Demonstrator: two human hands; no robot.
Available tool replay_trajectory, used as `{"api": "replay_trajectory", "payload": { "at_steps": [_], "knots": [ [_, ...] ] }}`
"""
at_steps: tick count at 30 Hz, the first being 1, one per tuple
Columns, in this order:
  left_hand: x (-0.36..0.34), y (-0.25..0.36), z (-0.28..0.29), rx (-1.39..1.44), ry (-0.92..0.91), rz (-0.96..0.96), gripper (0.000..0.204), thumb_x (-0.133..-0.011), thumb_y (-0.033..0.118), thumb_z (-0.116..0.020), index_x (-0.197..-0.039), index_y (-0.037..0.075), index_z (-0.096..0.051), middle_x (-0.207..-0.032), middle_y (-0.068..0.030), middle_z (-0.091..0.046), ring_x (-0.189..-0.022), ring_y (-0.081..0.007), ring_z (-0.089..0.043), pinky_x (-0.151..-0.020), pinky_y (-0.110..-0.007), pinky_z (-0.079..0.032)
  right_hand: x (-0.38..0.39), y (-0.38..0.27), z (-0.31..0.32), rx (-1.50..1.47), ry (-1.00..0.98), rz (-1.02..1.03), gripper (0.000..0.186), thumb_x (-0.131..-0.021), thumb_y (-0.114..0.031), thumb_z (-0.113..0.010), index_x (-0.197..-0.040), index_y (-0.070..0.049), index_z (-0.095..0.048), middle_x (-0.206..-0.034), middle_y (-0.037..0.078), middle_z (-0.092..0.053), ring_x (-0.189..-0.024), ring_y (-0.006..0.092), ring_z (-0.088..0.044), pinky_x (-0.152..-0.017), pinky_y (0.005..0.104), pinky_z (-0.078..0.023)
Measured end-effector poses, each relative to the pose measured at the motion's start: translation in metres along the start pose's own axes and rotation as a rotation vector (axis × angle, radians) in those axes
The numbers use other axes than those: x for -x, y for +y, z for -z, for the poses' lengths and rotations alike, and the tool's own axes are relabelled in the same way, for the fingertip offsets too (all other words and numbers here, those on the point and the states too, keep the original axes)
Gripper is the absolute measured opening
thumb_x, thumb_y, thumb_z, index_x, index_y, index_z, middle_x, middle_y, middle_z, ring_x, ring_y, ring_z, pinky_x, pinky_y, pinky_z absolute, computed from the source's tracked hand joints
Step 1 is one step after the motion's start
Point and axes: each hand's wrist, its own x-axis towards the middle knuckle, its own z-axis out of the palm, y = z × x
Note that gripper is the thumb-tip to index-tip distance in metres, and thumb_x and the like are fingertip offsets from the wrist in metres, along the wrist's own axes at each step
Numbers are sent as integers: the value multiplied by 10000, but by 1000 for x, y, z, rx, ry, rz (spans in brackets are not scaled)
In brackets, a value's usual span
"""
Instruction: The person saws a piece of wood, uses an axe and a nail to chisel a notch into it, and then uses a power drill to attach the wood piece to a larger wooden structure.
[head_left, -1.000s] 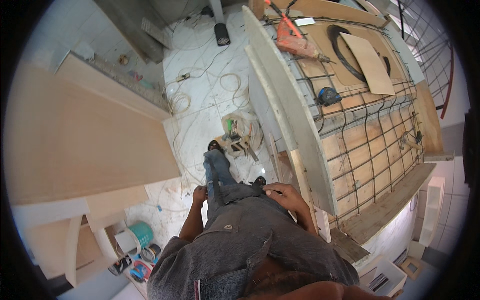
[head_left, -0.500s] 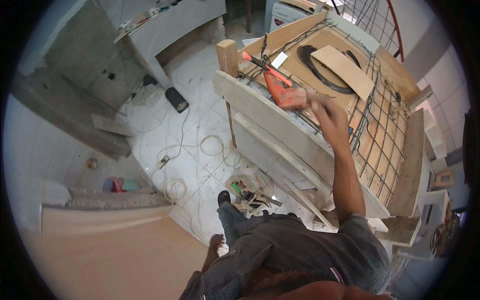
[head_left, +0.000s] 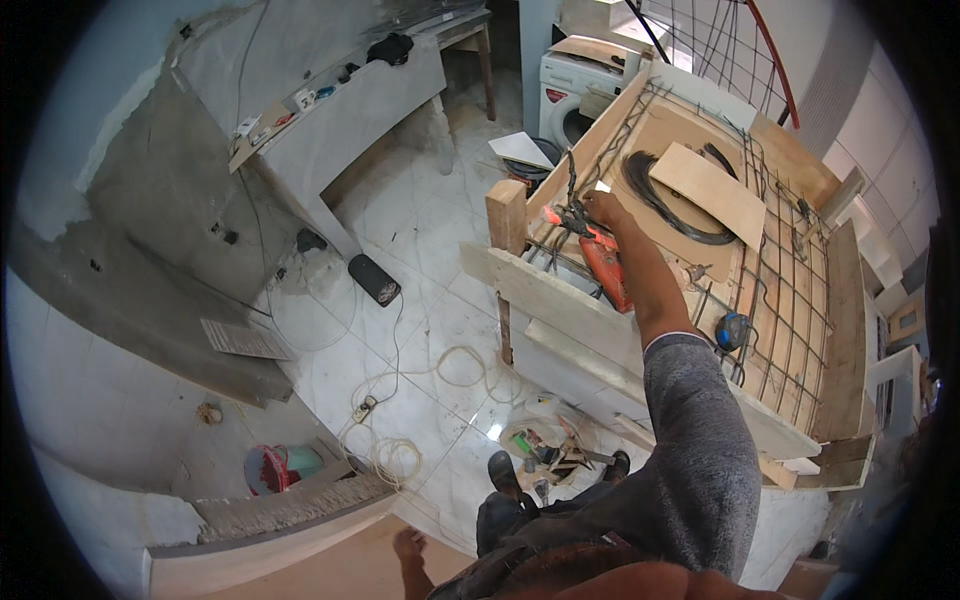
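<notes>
We stand high above a tiled floor and look straight down past our own legs. Our right hand is stretched out over a wooden form laid with a rebar grid, and it rests on the top end of a red tool that lies on the bars near the form's near-left corner. The fingers curl over the tool's dark head, but we cannot tell whether they have closed on it or merely touch it. The tool's orange-red body runs back along the forearm toward us. Just beyond the hand lie a coil of black wire and a plywood piece set partly over it. A small blue thing sits on the grid beside our elbow. Our left hand hangs low at the bottom of the view, near the edge of a board, fingers loosely spread and holding nothing. On the floor below are a white cable in loops, a pile of tools by our shoes, and a red bucket to the left.
</notes>
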Motion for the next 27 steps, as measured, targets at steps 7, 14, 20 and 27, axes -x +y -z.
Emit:
{"api": "replay_trajectory", "payload": {
  "at_steps": [7, 14, 20, 27],
  "knots": [
    [-45, -58, -47, -468, -506, -301, 286, -879, 241, -558, -1076, 36, -528, -879, -131, -618, -634, -251, -608, -500, -335, -474, 25, 4, 91, -115, 203, 40, 444, -774, -234, -637, -1191, -89, -588, -1078, 237, -623, -1008, 378, -596, -867, 446, -467],
    [-9, -6, -229, -905, -517, -121, 271, -878, 248, -550, -1052, 40, -545, -893, -93, -624, -697, -182, -600, -580, -287, -472, 268, -41, 307, -619, 310, 209, 807, -781, -88, -643, -1449, -101, -190, -1174, 218, -533, -975, 270, -594, -822, 376, -494],
    [149, -25, -428, -1351, -1135, -365, 289, -937, 283, -526, -1027, 14, -581, -919, -74, -636, -790, -150, -591, -701, -288, -473, 575, 78, 337, -731, 1114, -183, 912, -749, -106, -731, -1464, -118, -164, -1282, 212, -431, -1032, 305, -569, -873, 407, -485],
    [422, -104, -561, -1431, -1782, -108, 320, -931, 298, -565, -1014, -9, -601, -956, -90, -652, -934, -172, -597, -859, -312, -447, 772, 198, 194, -871, 1283, -977, 563, -774, -16, -685, -1247, 35, -383, -1108, 179, -595, -993, 236, -620, -819, 330, -522]
  ]
}}
